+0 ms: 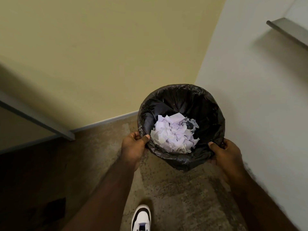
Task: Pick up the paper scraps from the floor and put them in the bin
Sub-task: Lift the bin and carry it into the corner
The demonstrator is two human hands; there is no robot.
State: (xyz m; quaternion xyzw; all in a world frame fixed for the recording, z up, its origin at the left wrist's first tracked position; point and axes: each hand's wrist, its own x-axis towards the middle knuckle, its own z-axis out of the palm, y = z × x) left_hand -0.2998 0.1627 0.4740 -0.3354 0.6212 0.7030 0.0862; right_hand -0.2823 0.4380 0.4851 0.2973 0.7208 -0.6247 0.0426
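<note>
A round bin (208, 104) lined with a black plastic bag is held up in the room's corner, its mouth facing me. A heap of white paper scraps (173, 132) lies inside on the bottom. My left hand (132, 145) grips the rim at the lower left, thumb over the edge. On the lower right of the rim my right hand (225, 152) grips the same way. No scraps show on the visible floor.
A speckled brown floor (175, 189) runs under the bin. A yellow wall (116, 55) meets a white wall (258, 97) in the corner behind it. A grey shelf edge (38, 120) juts at left, another (286, 30) at upper right. My white shoe (141, 217) is below.
</note>
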